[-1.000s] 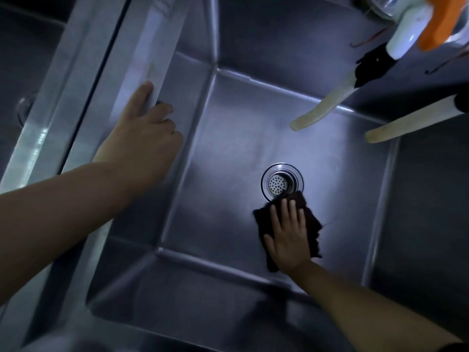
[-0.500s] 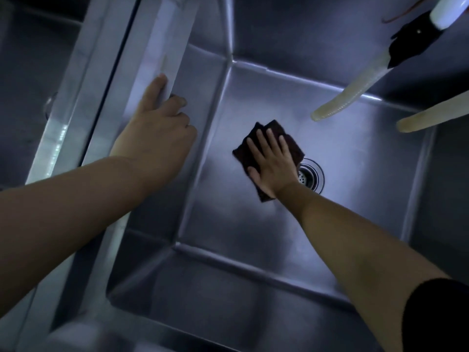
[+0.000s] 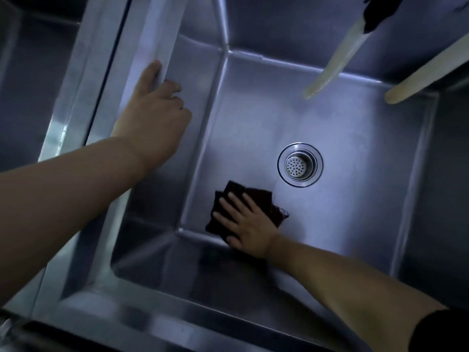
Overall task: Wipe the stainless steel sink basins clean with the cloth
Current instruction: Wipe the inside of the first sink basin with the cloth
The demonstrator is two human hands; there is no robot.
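- Leftmost, the left hand (image 3: 154,115) rests on the steel divider (image 3: 142,72) between two basins; its thumb lies along the top edge and its fingers curl over the inner side, gripping the ridge.
- Beyond that divider, only a dim strip of a second basin (image 3: 33,85) shows at the far left.
- Next, the sink (image 3: 355,118) fills the middle of the view, a deep square steel basin with a lit floor and darker walls.
- Low on that floor, close to the near wall, lies the cloth (image 3: 274,207), dark and folded, flat on the steel.
- Pressing it down is the right hand (image 3: 245,222), palm flat and fingers (image 3: 236,201) straight and spread, the cloth's edges showing past the fingertips and to the right of the hand.
- Just up and right of the cloth sits the drain (image 3: 300,164), a round strainer with small holes, near the cloth but not covered by it.
- Farther right, two pale hoses (image 3: 332,64) hang over the far side of the basin, their ends clear of the floor, well apart from the cloth.
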